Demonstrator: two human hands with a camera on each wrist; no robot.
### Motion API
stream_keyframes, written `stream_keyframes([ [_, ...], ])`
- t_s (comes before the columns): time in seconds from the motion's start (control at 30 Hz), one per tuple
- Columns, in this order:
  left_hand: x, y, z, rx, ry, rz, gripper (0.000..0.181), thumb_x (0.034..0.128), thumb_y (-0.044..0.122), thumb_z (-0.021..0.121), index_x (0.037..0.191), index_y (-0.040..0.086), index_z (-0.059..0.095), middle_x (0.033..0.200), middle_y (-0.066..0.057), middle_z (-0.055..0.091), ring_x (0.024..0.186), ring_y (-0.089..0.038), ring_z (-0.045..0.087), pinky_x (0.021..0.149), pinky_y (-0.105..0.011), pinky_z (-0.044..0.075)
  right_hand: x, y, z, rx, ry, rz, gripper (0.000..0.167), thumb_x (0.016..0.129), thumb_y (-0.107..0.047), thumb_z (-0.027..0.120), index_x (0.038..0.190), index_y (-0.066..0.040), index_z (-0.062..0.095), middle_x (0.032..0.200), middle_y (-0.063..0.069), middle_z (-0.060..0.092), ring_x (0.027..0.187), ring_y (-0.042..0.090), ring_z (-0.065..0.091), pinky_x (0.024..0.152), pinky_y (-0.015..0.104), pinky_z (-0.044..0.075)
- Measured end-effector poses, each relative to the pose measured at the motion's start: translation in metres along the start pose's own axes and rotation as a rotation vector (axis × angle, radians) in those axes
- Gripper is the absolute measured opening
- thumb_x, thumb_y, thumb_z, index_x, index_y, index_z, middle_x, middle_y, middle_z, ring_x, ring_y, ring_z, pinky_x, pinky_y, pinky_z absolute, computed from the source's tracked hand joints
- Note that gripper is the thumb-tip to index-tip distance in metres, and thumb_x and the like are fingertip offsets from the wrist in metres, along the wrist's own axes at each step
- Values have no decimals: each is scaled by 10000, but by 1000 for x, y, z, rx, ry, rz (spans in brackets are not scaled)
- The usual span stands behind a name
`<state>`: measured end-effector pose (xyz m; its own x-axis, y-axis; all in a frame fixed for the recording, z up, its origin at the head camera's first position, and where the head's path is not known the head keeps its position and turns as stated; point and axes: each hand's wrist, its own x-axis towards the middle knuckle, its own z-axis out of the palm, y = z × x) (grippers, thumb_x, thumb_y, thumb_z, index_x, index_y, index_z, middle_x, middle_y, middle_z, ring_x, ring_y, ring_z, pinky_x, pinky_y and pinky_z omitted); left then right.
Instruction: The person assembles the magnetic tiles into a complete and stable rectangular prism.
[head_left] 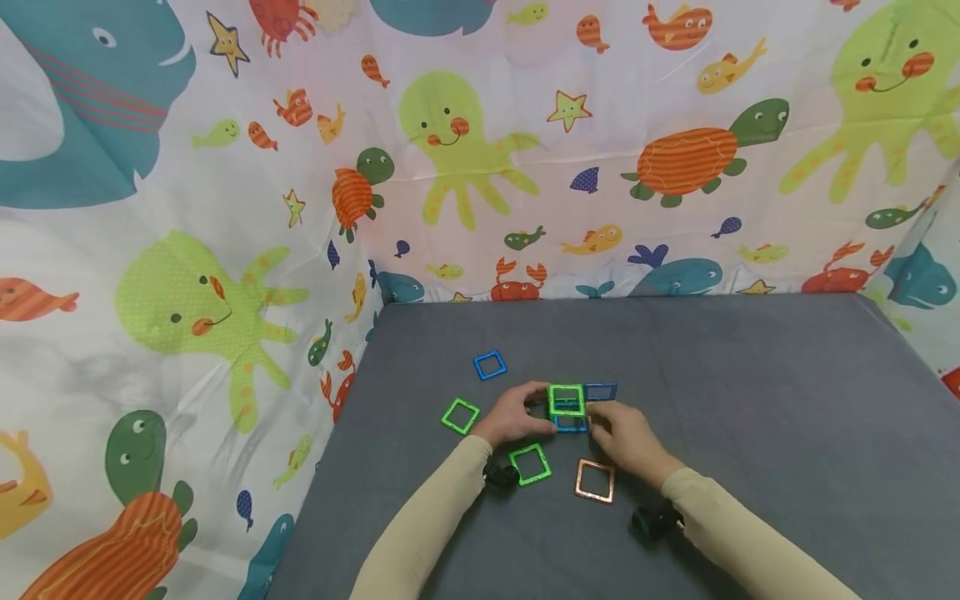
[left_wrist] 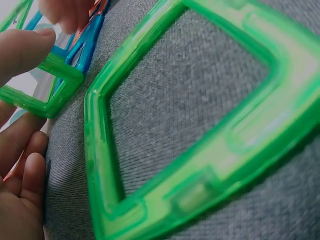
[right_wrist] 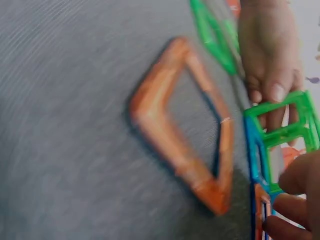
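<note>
Head view lets us see a small cluster of plastic squares near the middle of the grey desk (head_left: 735,400), between two bare hands. The held green square (head_left: 567,414) sits raised above a lower blue square (head_left: 572,430); its sides look about equal, so we find no long axis, and its edges run left to right and near to far. A rear blue square (head_left: 601,384) shows just beyond the right hand (head_left: 628,433), so the cluster as a whole stretches sideways. Our left hand (head_left: 517,414) comes in from the near left, thumb nearer us, and grips the green square's left side between thumb and fingers. Our right hand reaches in from the near right, angled forward and leftward, its fingers bent and close together beside a small orange square (right_wrist: 258,210) at the cluster; whether they pinch it we cannot tell. Around the hands lie loose squares: a far blue one (head_left: 494,375), a left green one (head_left: 452,427) turned corner-on, a near green one (head_left: 537,479) just beside our left wrist, and a loose orange one (head_left: 594,499), slightly skewed, near our right wrist.
</note>
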<state>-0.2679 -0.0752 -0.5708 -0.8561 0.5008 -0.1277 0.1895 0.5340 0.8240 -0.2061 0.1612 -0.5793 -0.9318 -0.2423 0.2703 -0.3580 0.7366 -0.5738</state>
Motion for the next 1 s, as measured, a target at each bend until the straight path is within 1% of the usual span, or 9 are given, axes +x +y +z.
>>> stream_keyframes([
  [0.1, 0, -1, 1, 3, -1, -2, 734, 834, 254, 831, 1492, 167, 519, 1414, -58, 631, 1305, -227, 590, 1070, -390, 496, 2, -4, -3, 133, 24, 148, 227, 967, -81, 636, 1179, -52, 709, 1138, 158, 755, 1057, 351, 716, 877, 516, 575],
  [0.2, 0, 0, 0, 3, 1, -9, 732, 835, 252, 829, 1494, 175, 519, 1419, -51, 627, 1309, -220, 588, 1075, -382, 493, 6, -10, -7, 273, 19, 280, 254, 1015, -190, 608, 1226, -66, 674, 1125, 162, 763, 1028, 314, 728, 824, 443, 582],
  [0.27, 0, 0, 0, -3, 7, -12, 730, 832, 249, 831, 1490, 175, 523, 1413, -52, 631, 1306, -222, 590, 1076, -382, 492, 9, -13, -9, 359, 5, 340, 309, 1016, -236, 617, 1267, -58, 648, 1116, 174, 767, 979, 268, 746, 785, 368, 582],
  [0.33, -1, 2, 0, -13, 9, -11, 730, 829, 241, 832, 1488, 168, 526, 1411, -61, 633, 1306, -229, 591, 1079, -392, 491, 12, -15, -10, 448, -13, 383, 361, 1002, -229, 636, 1304, -31, 618, 1116, 201, 763, 929, 219, 753, 761, 316, 585],
  [0.4, -1, 3, 1, -21, 10, -13, 733, 828, 238, 833, 1489, 165, 524, 1410, -66, 633, 1308, -234, 591, 1084, -403, 488, 13, -16, -11, 525, -35, 409, 405, 988, -200, 650, 1336, -2, 588, 1131, 228, 753, 908, 182, 753, 772, 308, 603],
  [0.5, -2, 3, 1, -25, 14, -15, 737, 829, 232, 833, 1492, 158, 520, 1412, -75, 630, 1314, -244, 587, 1090, -421, 484, 15, -15, -12, 611, -67, 431, 451, 974, -168, 659, 1371, 21, 557, 1150, 251, 739, 910, 163, 745, 816, 354, 616],
  [0.6, -2, 4, 2, -23, 22, -14, 739, 828, 225, 833, 1492, 150, 518, 1417, -81, 626, 1319, -253, 585, 1093, -433, 484, 16, -14, -13, 650, -88, 440, 470, 978, -160, 653, 1393, 27, 536, 1159, 258, 731, 916, 170, 741, 845, 395, 613],
  [0.77, -3, 5, 2, -25, 27, -13, 742, 831, 226, 830, 1497, 149, 512, 1431, -85, 618, 1332, -256, 580, 1100, -443, 480, 17, -16, -15, 713, -74, 458, 459, 989, -120, 643, 1388, 62, 510, 1148, 305, 715, 867, 165, 737, 841, 424, 617],
  [1.0, -5, 6, 4, -19, 36, -16, 743, 837, 220, 825, 1502, 140, 504, 1435, -86, 619, 1341, -250, 575, 1108, -442, 474, 17, -15, -14, 748, -60, 499, 452, 995, -108, 637, 1396, 57, 509, 1134, 280, 730, 828, 130, 741, 833, 413, 618],
])
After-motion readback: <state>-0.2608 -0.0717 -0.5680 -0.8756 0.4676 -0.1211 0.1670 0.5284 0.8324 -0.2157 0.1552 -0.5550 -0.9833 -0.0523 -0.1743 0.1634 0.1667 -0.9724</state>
